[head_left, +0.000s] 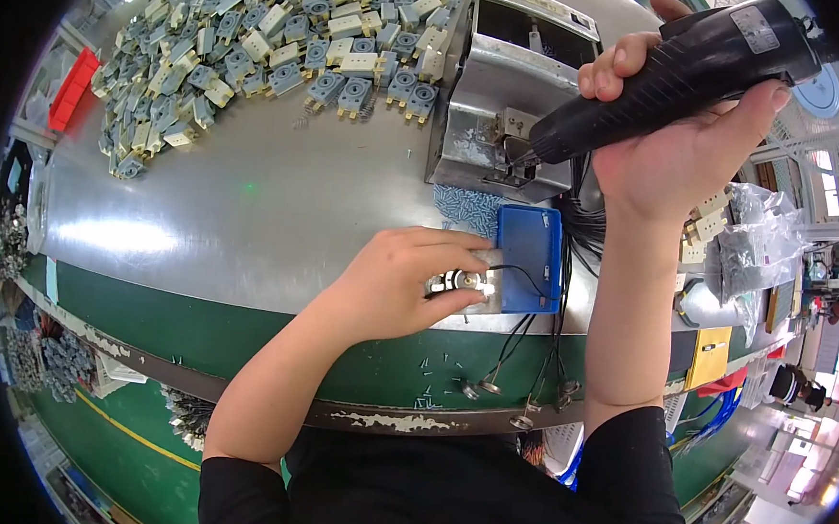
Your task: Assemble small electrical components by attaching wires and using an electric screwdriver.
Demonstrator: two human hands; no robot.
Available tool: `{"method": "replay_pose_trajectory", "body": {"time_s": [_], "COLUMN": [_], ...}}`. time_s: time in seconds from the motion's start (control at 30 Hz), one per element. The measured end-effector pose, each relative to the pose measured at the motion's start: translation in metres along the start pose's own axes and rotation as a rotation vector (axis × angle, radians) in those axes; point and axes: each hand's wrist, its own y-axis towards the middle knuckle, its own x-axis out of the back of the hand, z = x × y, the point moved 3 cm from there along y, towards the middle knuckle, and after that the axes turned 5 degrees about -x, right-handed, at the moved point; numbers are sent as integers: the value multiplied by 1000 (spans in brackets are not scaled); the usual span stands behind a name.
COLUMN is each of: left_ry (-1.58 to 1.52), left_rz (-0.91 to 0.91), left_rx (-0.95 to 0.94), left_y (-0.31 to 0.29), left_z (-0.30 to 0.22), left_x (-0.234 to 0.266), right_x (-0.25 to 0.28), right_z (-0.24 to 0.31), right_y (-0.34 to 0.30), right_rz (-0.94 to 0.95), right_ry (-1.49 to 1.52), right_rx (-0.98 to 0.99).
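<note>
My right hand (671, 162) is wrapped round a black electric screwdriver (680, 81), which slants down to the left. Its tip reaches the front of a metal screw feeder box (492, 94). Lower down, the thumb and fingers of my left hand (390, 277) pinch a small round metal part (461, 282) with a black cable. That part sits at a pale block (493, 278) beside a blue plastic tray (528, 245). A patch of small bluish screws (466, 207) lies on the tabletop between the feeder and my left hand.
A large heap of grey and cream socket-like units (289, 33) covers the far left of the steel table (249, 223). Black cables with round metal ends (522, 422) hang over the green front edge. At right are a clear plastic bag (757, 239) and a yellow card (710, 357).
</note>
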Motion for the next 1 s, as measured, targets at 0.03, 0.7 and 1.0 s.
{"method": "replay_pose_trajectory", "body": {"time_s": [0.03, 0.7, 1.0], "left_ry": [1, -3, -6], "left_rz": [0, -12, -47], "left_rx": [1, -13, -25], "left_y": [0, -5, -5], "left_z": [0, 2, 6], "left_x": [0, -3, -1], "right_x": [1, 16, 9], "right_z": [-2, -5, 12], "right_y": [1, -3, -69], "right_rz": [21, 427, 517], "right_ry": [26, 133, 122], "right_rx": [-14, -128, -275]}}
